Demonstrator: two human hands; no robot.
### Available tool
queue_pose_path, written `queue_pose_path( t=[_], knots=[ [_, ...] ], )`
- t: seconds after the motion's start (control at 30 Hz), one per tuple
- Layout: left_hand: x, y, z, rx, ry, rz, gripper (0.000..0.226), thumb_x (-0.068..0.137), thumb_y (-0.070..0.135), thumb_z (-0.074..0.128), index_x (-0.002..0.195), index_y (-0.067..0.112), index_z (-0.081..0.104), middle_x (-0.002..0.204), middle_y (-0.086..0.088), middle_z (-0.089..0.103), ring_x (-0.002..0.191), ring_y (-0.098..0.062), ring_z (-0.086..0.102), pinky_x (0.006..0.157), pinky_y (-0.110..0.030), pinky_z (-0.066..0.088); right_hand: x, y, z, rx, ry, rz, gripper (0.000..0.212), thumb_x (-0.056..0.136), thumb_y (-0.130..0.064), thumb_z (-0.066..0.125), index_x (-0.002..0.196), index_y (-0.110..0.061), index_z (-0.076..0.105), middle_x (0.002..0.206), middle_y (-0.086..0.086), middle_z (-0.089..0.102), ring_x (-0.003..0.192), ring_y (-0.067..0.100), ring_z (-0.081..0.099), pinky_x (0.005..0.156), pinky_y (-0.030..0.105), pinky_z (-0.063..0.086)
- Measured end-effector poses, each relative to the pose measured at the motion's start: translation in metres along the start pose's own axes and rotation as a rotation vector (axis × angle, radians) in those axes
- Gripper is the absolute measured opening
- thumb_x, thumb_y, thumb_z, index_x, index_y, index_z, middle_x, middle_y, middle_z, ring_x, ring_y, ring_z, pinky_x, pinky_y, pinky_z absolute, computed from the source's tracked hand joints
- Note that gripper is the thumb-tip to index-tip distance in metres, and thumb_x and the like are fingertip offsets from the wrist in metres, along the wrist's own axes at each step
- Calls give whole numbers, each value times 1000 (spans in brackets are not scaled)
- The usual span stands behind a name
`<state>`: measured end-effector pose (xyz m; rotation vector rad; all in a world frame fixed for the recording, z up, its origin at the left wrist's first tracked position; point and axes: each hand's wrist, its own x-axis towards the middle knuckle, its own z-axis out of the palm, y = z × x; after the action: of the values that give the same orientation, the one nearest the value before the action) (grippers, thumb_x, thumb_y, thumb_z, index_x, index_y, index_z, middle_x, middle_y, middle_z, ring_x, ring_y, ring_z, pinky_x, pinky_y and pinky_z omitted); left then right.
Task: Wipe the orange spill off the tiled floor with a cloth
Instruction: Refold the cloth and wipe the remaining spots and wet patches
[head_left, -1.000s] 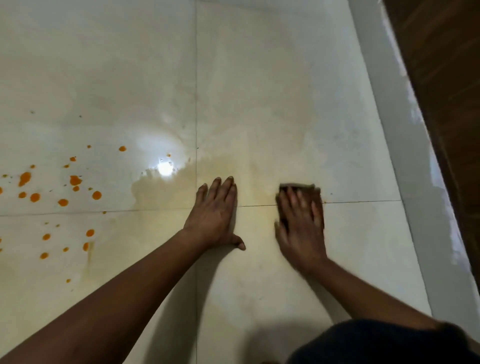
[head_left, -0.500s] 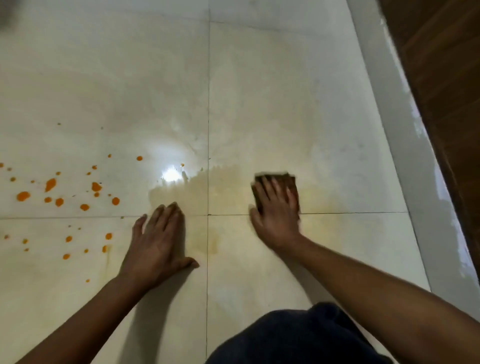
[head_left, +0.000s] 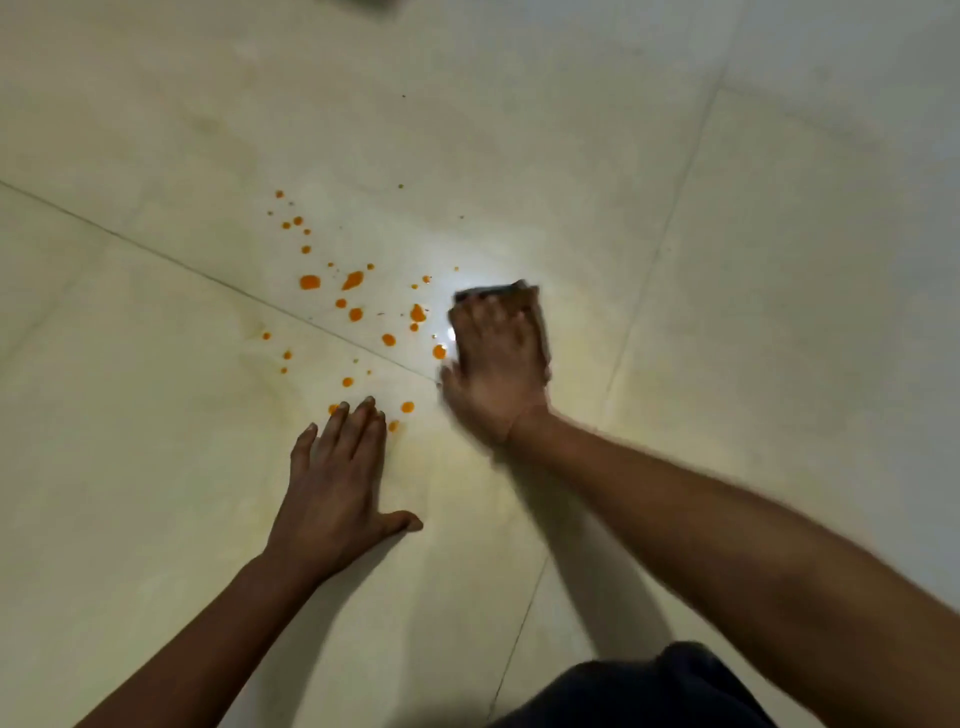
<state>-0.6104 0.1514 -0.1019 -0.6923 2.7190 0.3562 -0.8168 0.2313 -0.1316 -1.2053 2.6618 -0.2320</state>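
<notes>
Several orange drops of the spill (head_left: 353, 312) are scattered over the pale tiled floor (head_left: 753, 338), left of centre. My right hand (head_left: 496, 364) presses flat on a small dark brown cloth (head_left: 498, 292), of which only the far edge shows beyond the fingers. The cloth lies at the right edge of the drops. My left hand (head_left: 337, 483) rests palm down on the floor with fingers spread and nothing in it. Its fingertips touch the nearest drops.
A faint yellowish wet smear (head_left: 571, 415) lies on the tiles around and right of my right hand. Dark clothing (head_left: 649, 691) fills the bottom edge. A grey object (head_left: 371, 4) shows at the top edge. A bright light glare sits by the cloth.
My right hand has slid the cloth left, up to the edge of the orange drops. My left hand has shifted left too, and the view has turned away from the wall.
</notes>
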Motion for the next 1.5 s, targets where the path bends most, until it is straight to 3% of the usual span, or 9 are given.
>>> queue_pose_path(
  t=[0.13,0.3,0.5,0.7,0.87,1.03,1.2,1.37,1.5],
  knots=[
    [-14,-21,-7,-21,31,-104,123,60,75,68,151,5,23,162,-10,7,149,-30,10,117,-51,15,-106,34,5,-22,-128,-474,66,94,-46,37,156,-26,23,162,0,26,151,19,17,117,47,18],
    [-23,-61,-1,-79,-25,-343,142,45,87,64,153,11,11,163,-9,0,148,-32,6,115,-54,17,7,-6,-12,-51,-37,-42,67,92,-47,38,154,-24,26,163,-1,21,151,18,13,121,46,10],
    [-32,-89,5,-143,-103,-404,143,44,87,63,153,18,1,162,-4,-11,149,-28,-2,117,-53,15,-89,-21,22,-65,-220,-698,69,92,-48,39,156,-28,22,163,-1,22,151,18,16,120,45,13],
    [-42,-105,10,-133,-81,-343,136,48,85,62,153,23,3,163,0,-10,149,-28,0,117,-52,17,12,-103,16,-57,-71,-317,66,90,-46,40,151,-23,34,160,1,29,149,21,20,120,45,10],
    [-46,-118,2,-201,-70,-287,128,52,72,75,154,24,13,163,2,-2,149,-23,6,116,-47,19,-111,-52,32,-72,-294,-862,69,93,-48,39,156,-25,21,163,1,23,151,19,14,120,45,11],
    [-32,-133,-10,-190,8,-249,116,59,61,79,152,24,20,163,-1,5,148,-27,11,116,-46,17,-13,-108,23,-64,-126,-380,67,91,-47,41,154,-25,29,162,-2,25,151,18,16,120,43,11],
    [13,-168,-39,-292,72,-345,95,77,54,69,152,22,21,163,-2,7,148,-29,13,115,-51,23,-111,-53,31,-106,-243,-761,67,94,-48,36,156,-27,21,163,-1,23,151,19,17,120,43,11],
    [27,-187,-24,-95,-90,-235,100,78,70,54,153,23,8,163,-3,-4,148,-33,4,114,-55,20,-2,-63,5,-140,-139,-349,70,89,-51,26,154,-25,26,162,0,25,151,20,16,119,44,9],
    [22,-198,-6,-127,95,-182,69,93,61,25,153,27,15,163,0,4,148,-30,8,114,-55,15,-17,-111,42,-213,-243,-1132,68,94,-53,36,154,-22,26,161,4,27,149,25,20,117,49,12]
  ],
)
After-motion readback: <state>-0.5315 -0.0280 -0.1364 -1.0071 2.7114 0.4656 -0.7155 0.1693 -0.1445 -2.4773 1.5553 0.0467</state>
